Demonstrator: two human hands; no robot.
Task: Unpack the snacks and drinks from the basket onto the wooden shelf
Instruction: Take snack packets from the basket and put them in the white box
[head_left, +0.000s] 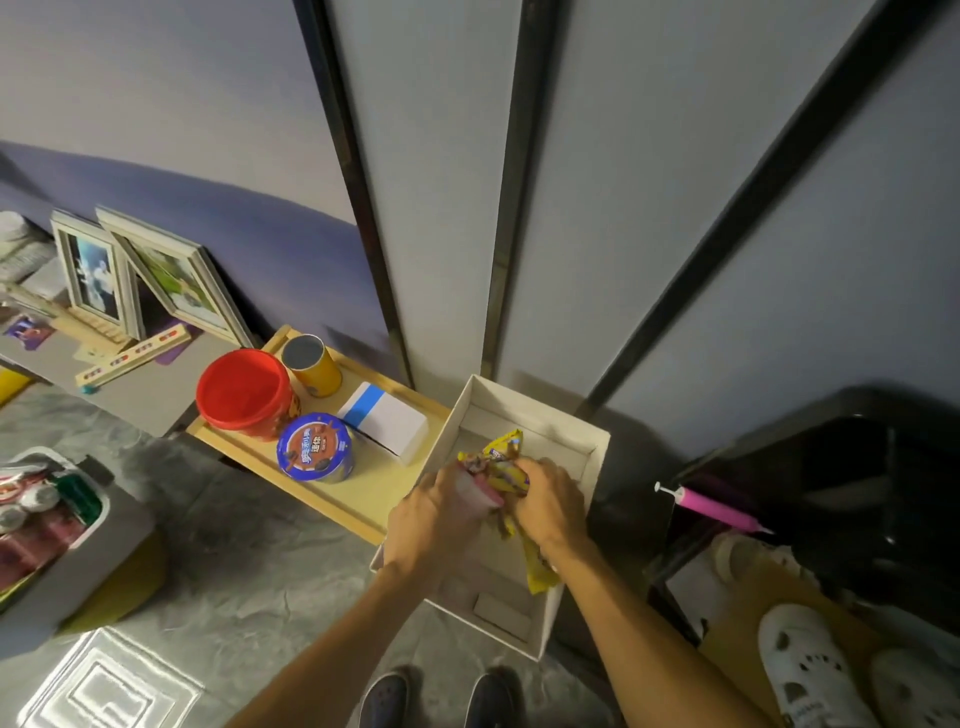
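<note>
Both my hands are inside the white box-like basket (571, 431) on the floor. My left hand (436, 514) grips a pink and white packet (480, 491). My right hand (550, 501) grips yellow snack packets (506, 457) that stick out above and below the fist. Left of the basket lies the low wooden shelf (363, 499). On it stand a red tub (244, 392), a yellow can (311, 364), a blue cookie tub (316, 447) and a white box with a blue stripe (387, 421).
A grey bin of packaged goods (57, 519) sits at the left on a yellow stool. Picture frames (156, 275) lean on the wall behind the shelf. A black rack (831, 493) with a pink tool (711, 506) and white clogs (810, 670) is on the right.
</note>
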